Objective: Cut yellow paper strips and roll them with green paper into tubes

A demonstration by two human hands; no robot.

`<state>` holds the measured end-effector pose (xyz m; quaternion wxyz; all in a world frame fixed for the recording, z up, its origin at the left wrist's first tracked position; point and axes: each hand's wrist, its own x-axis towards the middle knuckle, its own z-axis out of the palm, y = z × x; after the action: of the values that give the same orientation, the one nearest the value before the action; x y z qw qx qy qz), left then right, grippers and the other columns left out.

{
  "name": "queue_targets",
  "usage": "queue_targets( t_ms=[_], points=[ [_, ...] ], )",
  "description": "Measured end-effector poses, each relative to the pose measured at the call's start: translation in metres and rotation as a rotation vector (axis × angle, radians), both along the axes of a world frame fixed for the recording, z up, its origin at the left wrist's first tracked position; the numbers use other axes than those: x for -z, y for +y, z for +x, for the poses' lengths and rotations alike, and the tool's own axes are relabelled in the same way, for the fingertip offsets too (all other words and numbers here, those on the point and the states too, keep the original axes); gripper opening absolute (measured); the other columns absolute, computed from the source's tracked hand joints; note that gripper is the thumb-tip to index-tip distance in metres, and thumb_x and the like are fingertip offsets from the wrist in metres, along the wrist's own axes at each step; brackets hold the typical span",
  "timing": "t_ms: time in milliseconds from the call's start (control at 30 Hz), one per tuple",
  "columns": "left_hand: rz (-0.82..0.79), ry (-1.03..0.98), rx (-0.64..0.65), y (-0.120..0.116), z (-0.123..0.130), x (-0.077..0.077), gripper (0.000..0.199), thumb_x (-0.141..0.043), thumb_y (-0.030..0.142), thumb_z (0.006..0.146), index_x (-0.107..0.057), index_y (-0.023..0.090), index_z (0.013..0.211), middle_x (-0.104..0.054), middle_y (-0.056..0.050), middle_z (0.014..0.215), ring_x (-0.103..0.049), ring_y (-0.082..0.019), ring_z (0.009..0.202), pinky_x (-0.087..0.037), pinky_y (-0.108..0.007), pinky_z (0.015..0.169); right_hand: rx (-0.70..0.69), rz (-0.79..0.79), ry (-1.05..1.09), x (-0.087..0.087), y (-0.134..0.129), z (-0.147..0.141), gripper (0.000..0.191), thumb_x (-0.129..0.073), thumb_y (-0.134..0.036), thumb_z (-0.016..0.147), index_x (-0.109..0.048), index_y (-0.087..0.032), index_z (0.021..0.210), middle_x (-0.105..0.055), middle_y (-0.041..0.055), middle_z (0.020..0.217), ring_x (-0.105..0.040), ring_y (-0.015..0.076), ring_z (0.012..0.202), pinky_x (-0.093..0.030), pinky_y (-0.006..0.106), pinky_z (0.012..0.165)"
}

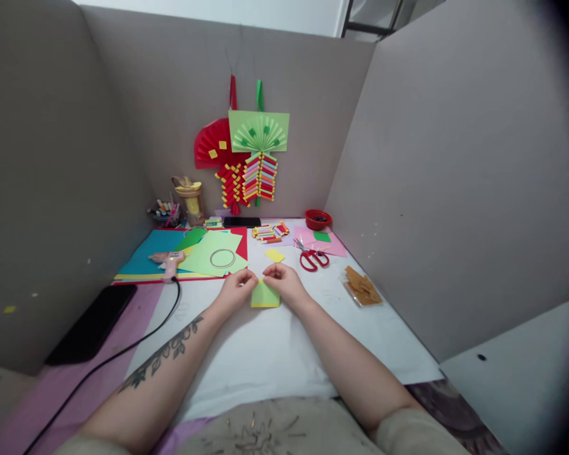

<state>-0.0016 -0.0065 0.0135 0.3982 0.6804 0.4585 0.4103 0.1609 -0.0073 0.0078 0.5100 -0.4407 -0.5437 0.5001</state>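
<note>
Head view: a red bowl (318,225) of small dark pieces sits at the table's back right, and a holder (160,220) of pens stands at the back left. Beside that is a tall container (193,205) with something yellow in it (its exact contents are too small to tell). At the right, a clear packet (361,303) holds brown pieces.

The green paper piece (265,296) is at the middle of the white table cover (265,360), roughly square, with a yellow strip along its near edge. The left hand (239,284) pinches its upper left corner and the right hand (284,283) its upper right, both grips narrow; the fingers cover those corners.

Just beyond lies a yellow paper piece (275,255), with red-handled scissors (313,259) to its right. On the left, a pink glue gun (172,264) rests on coloured sheets (208,246), its black cord (154,328) running toward the near left, past a black slab (92,322). Paper ornaments (260,133) hang on the back panel (165,95).
</note>
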Motion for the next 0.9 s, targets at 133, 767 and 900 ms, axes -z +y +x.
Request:
queue_targets(
  t_ms=[133, 767, 900],
  points=[
    [0.023, 0.022, -0.052, 0.001, -0.001, -0.003, 0.019, -0.053, 0.033, 0.073, -0.055, 0.016, 0.066, -0.053, 0.002, 0.062, -0.047, -0.012, 0.061, -0.037, -0.022, 0.057, 0.013, 0.037, -0.030, 0.002, 0.004, 0.001, 0.019, -0.063, -0.025, 0.063, -0.059, -0.017, 0.080, -0.056, -0.0036, 0.065, -0.049, 0.0102, 0.057, -0.038, 0.023, 0.057],
    [-0.191, -0.229, -0.203, 0.007, -0.003, 0.004, 0.016, -0.059, 0.032, 0.071, -0.055, 0.017, 0.071, -0.047, 0.007, 0.050, -0.040, -0.007, 0.043, -0.030, -0.018, 0.045, 0.140, 0.002, -0.032, 0.010, 0.015, 0.011, 0.021, -0.064, -0.030, 0.060, -0.053, -0.018, 0.073, -0.049, -0.0055, 0.059, -0.043, 0.0098, 0.053, -0.034, 0.023, 0.054],
    [-0.066, 0.046, -0.152, 0.009, -0.009, 0.000, 0.021, -0.052, 0.037, 0.077, -0.060, 0.017, 0.076, -0.057, 0.002, 0.058, -0.049, -0.012, 0.051, -0.038, -0.023, 0.051, 0.113, 0.028, -0.139, 0.012, 0.013, 0.012, 0.025, -0.058, -0.027, 0.063, -0.054, -0.019, 0.086, -0.046, -0.0075, 0.057, -0.041, 0.0097, 0.051, -0.033, 0.022, 0.051]
  ],
)
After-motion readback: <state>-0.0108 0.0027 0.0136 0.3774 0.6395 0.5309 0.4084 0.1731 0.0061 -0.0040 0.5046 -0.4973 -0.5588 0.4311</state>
